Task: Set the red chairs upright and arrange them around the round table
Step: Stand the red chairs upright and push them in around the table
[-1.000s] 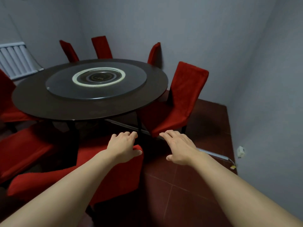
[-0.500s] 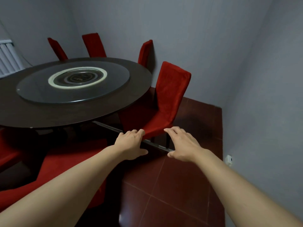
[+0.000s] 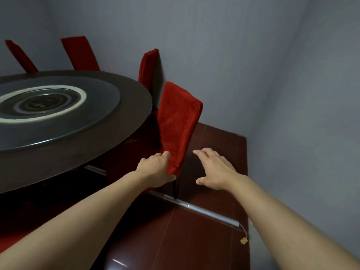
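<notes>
The left hand (image 3: 155, 170) touches the lower edge of the nearest red chair (image 3: 178, 125) beside the round bench (image 3: 116, 137); the right hand (image 3: 216, 170) hovers open, fingers spread.

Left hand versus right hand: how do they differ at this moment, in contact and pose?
The left hand is at the lower edge of the nearest red chair, apparently touching its cover, while the right hand hovers in open air beside that chair, touching nothing. The left hand's fingers are bent toward the fabric; the right hand's fingers are spread and nearly straight. Both are bare, palm down, and reach forward toward the same chair by the round table.
</notes>
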A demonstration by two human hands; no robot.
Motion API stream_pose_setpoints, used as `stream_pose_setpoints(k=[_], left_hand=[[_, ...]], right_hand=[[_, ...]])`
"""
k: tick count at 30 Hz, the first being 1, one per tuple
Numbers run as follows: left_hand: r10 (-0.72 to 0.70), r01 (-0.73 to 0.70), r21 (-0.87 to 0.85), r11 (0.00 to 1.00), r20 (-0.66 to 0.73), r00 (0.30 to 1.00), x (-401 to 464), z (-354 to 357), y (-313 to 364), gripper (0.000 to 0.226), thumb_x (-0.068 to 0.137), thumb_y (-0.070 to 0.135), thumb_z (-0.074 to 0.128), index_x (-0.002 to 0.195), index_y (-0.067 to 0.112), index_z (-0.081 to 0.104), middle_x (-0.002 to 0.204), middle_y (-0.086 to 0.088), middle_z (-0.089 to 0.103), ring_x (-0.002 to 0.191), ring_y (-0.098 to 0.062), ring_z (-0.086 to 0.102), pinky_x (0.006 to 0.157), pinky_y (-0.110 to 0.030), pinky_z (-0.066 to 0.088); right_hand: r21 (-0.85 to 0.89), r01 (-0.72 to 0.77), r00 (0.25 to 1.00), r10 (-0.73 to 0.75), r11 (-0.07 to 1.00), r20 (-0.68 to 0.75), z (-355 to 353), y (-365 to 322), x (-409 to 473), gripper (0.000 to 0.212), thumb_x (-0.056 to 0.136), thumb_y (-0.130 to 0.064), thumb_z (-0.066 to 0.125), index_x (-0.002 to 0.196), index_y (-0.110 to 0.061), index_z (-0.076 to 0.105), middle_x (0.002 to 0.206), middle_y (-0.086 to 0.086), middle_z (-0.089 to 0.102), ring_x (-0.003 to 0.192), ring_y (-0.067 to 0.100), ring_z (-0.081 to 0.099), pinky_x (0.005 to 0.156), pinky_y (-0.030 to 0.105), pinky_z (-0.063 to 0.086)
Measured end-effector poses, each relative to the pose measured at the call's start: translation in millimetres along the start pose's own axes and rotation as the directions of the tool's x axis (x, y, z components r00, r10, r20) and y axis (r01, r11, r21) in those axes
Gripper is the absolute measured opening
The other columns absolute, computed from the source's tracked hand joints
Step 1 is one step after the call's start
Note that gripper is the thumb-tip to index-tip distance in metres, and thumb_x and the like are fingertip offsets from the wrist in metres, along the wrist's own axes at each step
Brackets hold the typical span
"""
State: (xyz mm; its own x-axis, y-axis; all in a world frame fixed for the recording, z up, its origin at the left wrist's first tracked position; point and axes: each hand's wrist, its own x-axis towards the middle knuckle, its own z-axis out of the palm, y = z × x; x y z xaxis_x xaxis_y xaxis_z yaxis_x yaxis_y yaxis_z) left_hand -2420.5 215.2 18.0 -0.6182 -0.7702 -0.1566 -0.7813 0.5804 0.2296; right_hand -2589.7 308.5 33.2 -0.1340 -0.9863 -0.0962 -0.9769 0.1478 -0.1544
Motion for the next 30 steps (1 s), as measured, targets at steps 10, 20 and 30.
stream_pose_setpoints(k=[10,20,30], left_hand=[[-0.078,0.078,-0.003,0.997,-0.004,0.997,174.7,-26.7,28.4,0.071,0.084,0.050,0.062,0.140,0.020,0.029,0.130,-0.004,0.048,0.118,-0.023,0.051,0.099,-0.040,0.039],[-0.281,0.280,-0.043,0.959,-0.011,0.960,321.0,-39.7,55.4,0.070,0.085,0.050,0.062,0.138,0.017,0.031,0.130,-0.006,0.048,0.117,-0.025,0.051,0.096,-0.040,0.040],[-0.392,0.388,-0.100,0.916,-0.033,0.919,443.1,-65.0,13.7,0.068,0.086,0.052,0.059,0.137,0.016,0.032,0.130,-0.006,0.048,0.118,-0.024,0.050,0.097,-0.042,0.038]], right_hand=[[-0.001,0.051,0.998,-0.051,0.999,0.035,-30.0,122.1,161.2,0.091,0.080,-0.036,0.073,0.150,-0.024,0.016,0.152,0.004,0.024,0.137,0.025,0.028,0.110,0.039,0.030],[-0.033,0.276,0.959,-0.273,0.961,0.075,-57.5,207.8,337.8,0.086,0.082,-0.029,0.069,0.150,-0.024,0.016,0.152,0.005,0.024,0.138,0.025,0.028,0.112,0.041,0.028],[-0.038,0.369,0.927,-0.365,0.929,0.087,-75.6,231.7,479.1,0.081,0.081,-0.005,0.056,0.150,-0.022,0.017,0.152,0.004,0.023,0.138,0.024,0.027,0.112,0.039,0.028]])
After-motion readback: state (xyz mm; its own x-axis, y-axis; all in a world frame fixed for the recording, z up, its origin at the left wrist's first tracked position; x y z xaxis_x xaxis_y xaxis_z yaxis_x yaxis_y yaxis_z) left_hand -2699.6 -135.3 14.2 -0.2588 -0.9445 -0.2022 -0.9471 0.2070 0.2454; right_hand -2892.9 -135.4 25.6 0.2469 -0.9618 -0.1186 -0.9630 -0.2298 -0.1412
